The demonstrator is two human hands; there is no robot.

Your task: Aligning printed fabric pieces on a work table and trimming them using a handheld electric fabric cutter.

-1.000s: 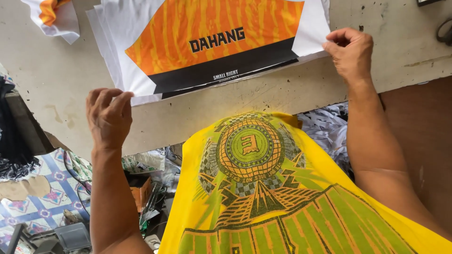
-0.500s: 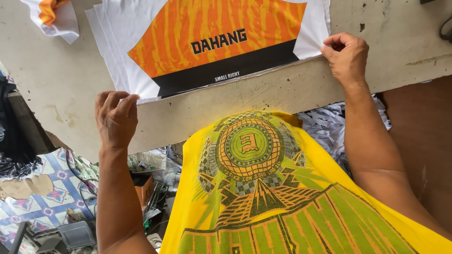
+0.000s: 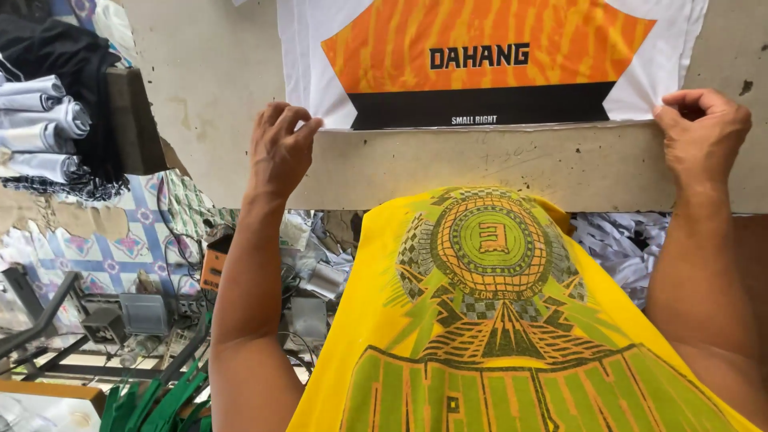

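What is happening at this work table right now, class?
A person in a yellow printed shirt stands at a pale work table and handles a white sheet printed in orange and black. The left hand rests on its lower left corner, and the right hand pinches its lower right corner. The sheet lies flat near the table's edge. Rolled white cloths are stacked to the left, with clutter on the floor below.
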